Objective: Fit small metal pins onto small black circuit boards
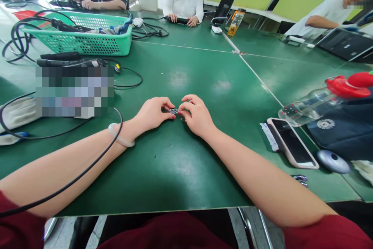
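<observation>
Small patterned piece (173,111) at near centre of desk (140,179), left hand (152,114) fingers clamped on its left end, right hand (199,117) fingers at its right, grip unclear; probably light, stiff, best held by edges.

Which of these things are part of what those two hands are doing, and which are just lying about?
Seemingly in use:
- small patterned piece, pinched by the left hand, beside the right hand; too small to identify

Apparently lying about:
- green plastic basket
- smartphone
- computer mouse
- red-topped clear bottle
</observation>
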A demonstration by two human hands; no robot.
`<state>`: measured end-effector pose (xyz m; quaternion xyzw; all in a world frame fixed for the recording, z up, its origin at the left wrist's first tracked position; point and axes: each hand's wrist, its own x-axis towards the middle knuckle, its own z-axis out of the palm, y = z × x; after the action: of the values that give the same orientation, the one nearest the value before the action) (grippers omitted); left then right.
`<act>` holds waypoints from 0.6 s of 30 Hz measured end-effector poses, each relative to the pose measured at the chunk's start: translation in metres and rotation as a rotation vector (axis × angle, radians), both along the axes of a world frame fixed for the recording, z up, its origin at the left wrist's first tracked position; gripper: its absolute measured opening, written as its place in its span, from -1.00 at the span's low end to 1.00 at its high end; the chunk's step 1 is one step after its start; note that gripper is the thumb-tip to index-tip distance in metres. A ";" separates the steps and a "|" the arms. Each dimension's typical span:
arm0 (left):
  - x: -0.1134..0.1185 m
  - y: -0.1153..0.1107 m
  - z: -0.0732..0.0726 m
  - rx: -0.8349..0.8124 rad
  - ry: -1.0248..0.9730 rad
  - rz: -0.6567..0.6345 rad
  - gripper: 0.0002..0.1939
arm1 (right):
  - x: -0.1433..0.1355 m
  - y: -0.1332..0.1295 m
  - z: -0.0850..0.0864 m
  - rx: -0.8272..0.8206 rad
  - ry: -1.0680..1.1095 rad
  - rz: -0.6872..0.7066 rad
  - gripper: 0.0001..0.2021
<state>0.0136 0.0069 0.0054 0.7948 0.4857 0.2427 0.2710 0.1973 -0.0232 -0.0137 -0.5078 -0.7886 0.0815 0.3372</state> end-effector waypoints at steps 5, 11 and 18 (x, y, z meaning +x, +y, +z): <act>0.001 -0.003 0.001 -0.027 -0.062 -0.060 -0.77 | -0.001 -0.003 0.004 -0.003 0.113 0.037 -0.87; 0.001 -0.004 0.001 -0.041 -0.100 -0.082 -0.77 | -0.002 -0.005 0.004 -0.032 0.166 0.026 -0.92; 0.000 -0.003 0.000 -0.035 -0.104 -0.081 -0.77 | -0.001 -0.005 0.002 -0.041 0.247 0.020 -0.97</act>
<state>0.0140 0.0036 0.0057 0.7951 0.4428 0.2641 0.3196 0.1964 -0.0280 -0.0116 -0.4926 -0.7444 0.1628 0.4204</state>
